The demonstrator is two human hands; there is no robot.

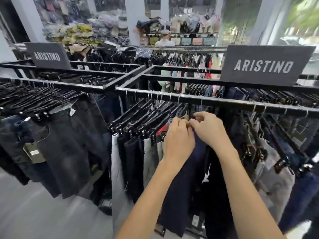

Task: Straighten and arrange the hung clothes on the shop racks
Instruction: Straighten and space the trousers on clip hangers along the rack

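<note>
Two bare forearms reach up from the bottom edge and meet at the middle of the rack. The left hand (179, 137) and right hand (208, 128) are side by side, fingertips touching. Both have their fingers curled and pinching the top edge of the navy trousers (181, 180), which hang straight down beneath them. Blur hides whether a hanger clip is also in the pinch. The hands are just below the black rail (224, 102). Immediately left of the left hand, a packed row of black clip hangers (141, 122) slants down from the rail, carrying grey trousers (117, 169) and dark ones. An ARISTINO sign (264, 66) stands on the rack top behind.
</note>
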